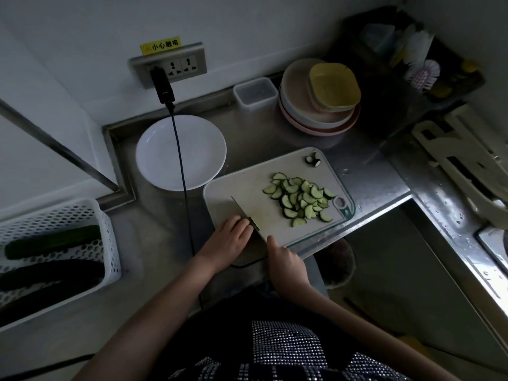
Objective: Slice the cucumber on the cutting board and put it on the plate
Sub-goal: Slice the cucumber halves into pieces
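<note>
A pale cutting board lies on the steel counter. On its right half sits a heap of half-moon cucumber slices. Two cut-off end pieces lie at the board's far corner. My right hand grips the handle of a knife, whose blade stands edge-down across the board's near left part. My left hand is just left of the blade, fingers curled over the remaining cucumber piece, of which only a dark green sliver shows. An empty white plate sits behind the board to the left.
A white perforated basket with whole cucumbers stands at the left. A black cable runs from the wall socket across the plate. Stacked plates and bowls and a lidded box stand at the back; a sink edge is at the right.
</note>
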Demonstrator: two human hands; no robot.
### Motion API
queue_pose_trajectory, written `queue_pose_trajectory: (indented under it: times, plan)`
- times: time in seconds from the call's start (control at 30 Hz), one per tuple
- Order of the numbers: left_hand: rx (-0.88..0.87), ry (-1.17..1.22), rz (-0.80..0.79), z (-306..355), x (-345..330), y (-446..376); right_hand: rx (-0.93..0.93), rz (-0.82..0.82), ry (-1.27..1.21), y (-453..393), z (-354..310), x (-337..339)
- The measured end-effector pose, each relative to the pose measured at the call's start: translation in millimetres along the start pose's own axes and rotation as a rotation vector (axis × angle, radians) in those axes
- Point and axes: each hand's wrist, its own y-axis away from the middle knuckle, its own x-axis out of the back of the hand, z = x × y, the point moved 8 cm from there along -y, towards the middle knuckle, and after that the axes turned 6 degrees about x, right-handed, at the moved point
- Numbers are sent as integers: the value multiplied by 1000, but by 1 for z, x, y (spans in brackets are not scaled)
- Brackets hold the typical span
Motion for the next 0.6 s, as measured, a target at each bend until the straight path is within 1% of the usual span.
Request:
queue_pose_trajectory:
  times: [0.2,0.27,0.33,0.4,0.5,0.6]
  plan:
    - [29,22,21,-3,2,1,-19,11,-32,-1,2,4]
    - [57,45,30,-3,3,-2,-27,65,-81,-1,3,10]
    - [99,74,22,-4,4,-9,-24,153,-115,0,5,19]
    - [98,88,2,-6,3,-18,-22,208,-125,0,6,26]
    - [68,118,-19,-6,-1,-20,-2,189,-95,1,5,24]
    - [73,79,-23,-6,-1,-18,18,147,-49,1,4,20]
